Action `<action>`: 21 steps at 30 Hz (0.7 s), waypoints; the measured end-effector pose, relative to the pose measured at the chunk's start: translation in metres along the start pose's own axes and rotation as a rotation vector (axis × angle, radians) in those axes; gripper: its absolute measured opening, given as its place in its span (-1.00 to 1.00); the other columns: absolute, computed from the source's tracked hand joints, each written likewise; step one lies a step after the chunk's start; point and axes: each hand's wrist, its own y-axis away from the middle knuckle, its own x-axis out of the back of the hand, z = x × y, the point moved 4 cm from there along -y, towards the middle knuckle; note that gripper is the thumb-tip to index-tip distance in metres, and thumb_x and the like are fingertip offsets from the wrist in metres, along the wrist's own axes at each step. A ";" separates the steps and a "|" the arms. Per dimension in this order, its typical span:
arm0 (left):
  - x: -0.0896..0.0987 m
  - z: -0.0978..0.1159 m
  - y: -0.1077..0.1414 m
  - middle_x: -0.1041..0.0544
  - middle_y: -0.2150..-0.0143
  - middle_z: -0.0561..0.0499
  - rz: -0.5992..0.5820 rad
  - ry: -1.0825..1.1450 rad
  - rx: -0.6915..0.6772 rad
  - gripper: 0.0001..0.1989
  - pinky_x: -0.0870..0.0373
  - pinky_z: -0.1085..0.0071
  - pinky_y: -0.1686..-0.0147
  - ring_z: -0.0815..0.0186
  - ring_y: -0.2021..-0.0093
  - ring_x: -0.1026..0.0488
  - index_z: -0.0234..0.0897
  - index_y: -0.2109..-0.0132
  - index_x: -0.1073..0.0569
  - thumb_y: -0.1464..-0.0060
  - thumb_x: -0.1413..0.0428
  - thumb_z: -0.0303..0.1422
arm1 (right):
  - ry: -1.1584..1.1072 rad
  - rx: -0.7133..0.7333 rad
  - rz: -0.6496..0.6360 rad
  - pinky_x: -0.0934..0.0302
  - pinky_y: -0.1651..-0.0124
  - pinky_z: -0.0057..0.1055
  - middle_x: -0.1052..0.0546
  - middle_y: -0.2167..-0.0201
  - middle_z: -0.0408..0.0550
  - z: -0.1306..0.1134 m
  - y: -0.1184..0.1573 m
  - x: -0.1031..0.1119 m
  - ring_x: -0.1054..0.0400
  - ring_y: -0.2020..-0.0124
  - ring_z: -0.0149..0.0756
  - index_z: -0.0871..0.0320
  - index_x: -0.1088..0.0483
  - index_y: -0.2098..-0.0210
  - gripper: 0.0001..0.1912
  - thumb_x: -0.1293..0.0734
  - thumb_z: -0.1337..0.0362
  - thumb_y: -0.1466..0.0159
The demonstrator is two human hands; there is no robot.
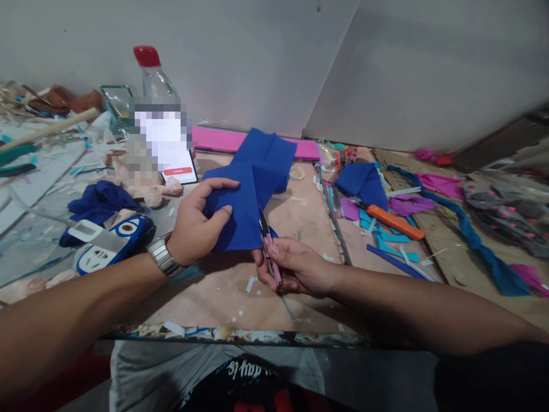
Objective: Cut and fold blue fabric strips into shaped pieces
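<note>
A sheet of blue fabric (235, 212) lies folded over the middle of the work surface, its far part resting across a pink strip (218, 140). My left hand (203, 214) grips its left side between thumb and fingers, with a metal watch band on the wrist. In my right hand (295, 266) is a small pink-handled cutting tool (270, 252), its dark blades at the fabric's right edge. A small blue piece shows just right of the blades.
A lit phone (180, 166) leans before a red-capped bottle (156, 80). Dark blue cloth (103, 200) and a blue-and-white object (107, 246) lie left. An orange cutter (397, 222) and fabric scraps lie right.
</note>
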 end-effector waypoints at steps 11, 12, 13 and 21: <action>-0.002 -0.001 0.004 -0.62 -0.09 -0.07 -0.042 -0.032 -0.077 -0.63 -0.50 0.12 -0.18 0.11 -0.08 -0.55 -0.23 -0.09 -0.53 -0.12 -0.15 -0.45 | -0.030 0.006 0.029 0.21 0.74 -0.61 -0.55 0.53 -0.22 -0.003 0.000 -0.002 0.03 0.78 -0.62 0.17 -0.33 0.21 -0.51 -0.41 -0.16 -0.33; -0.002 -0.001 0.004 -0.62 -0.09 -0.07 -0.043 -0.035 -0.076 -0.62 -0.50 0.12 -0.17 0.10 -0.08 -0.55 -0.24 -0.09 -0.53 -0.12 -0.15 -0.45 | -0.033 0.010 0.030 0.21 0.74 -0.61 -0.55 0.53 -0.22 -0.003 0.000 -0.002 0.04 0.78 -0.62 0.17 -0.33 0.21 -0.51 -0.40 -0.17 -0.33; -0.002 -0.001 0.004 -0.62 -0.09 -0.07 -0.044 -0.036 -0.075 -0.62 -0.51 0.12 -0.16 0.10 -0.08 -0.55 -0.25 -0.10 -0.54 -0.12 -0.15 -0.45 | -0.035 0.013 0.030 0.21 0.74 -0.61 -0.55 0.54 -0.22 -0.003 -0.001 -0.002 0.04 0.78 -0.62 0.17 -0.33 0.21 -0.50 -0.40 -0.17 -0.34; -0.003 -0.002 0.005 -0.62 -0.11 -0.07 -0.051 -0.019 -0.079 -0.61 -0.49 0.14 -0.18 0.12 -0.09 -0.55 -0.25 -0.12 -0.53 -0.14 -0.14 -0.46 | -0.050 0.021 0.043 0.20 0.74 -0.61 -0.55 0.54 -0.22 -0.003 -0.002 -0.001 0.06 0.79 -0.61 0.17 -0.32 0.23 -0.51 -0.38 -0.16 -0.35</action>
